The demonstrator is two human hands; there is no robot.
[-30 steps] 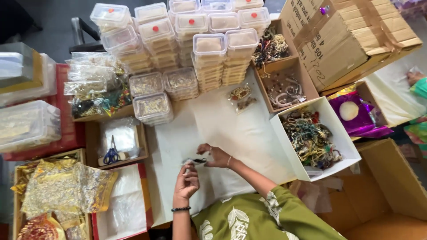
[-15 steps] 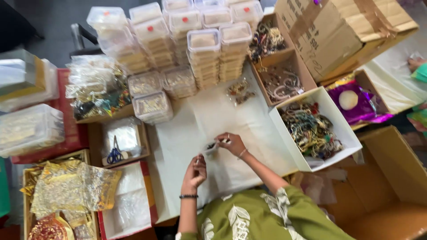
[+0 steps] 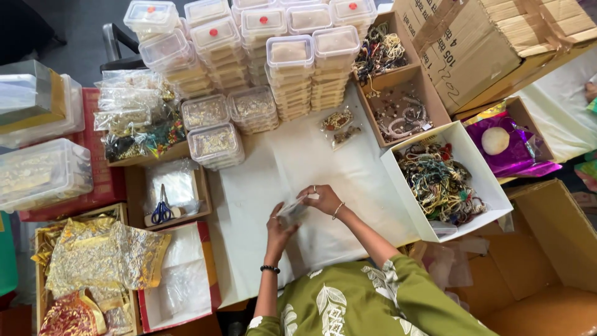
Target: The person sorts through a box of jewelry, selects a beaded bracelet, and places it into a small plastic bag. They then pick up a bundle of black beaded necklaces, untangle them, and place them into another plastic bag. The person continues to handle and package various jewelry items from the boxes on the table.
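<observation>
Head view: the person, in a green leaf-print top, works over a white sheet [image 3: 348, 180] spread on the table. Both hands meet near the sheet's middle on a small clear pouch [image 3: 291, 210]. The left hand [image 3: 278, 231], with a dark bead bracelet at the wrist, has its fingers closed on the pouch's lower edge. The right hand [image 3: 323, 199], with a ring and a thin bangle, pinches the pouch's upper corner between fingertips. What is inside the pouch is too small to tell.

Just right of the hands stands a white box [image 3: 404, 186] heaped with tangled coloured threads. Beyond it two brown trays [image 3: 429, 102] hold more bracelets and beads. Two small filled packets [image 3: 339, 124] lie on the sheet near the stacks of lidded clear tubs [image 3: 292, 62], some with red dots. To the left, blue-handled scissors [image 3: 161, 210] rest in a shallow tray, and gold mesh bags [image 3: 99, 252] lie crumpled in a box below. A large carton [image 3: 491, 43] sits at upper right.
</observation>
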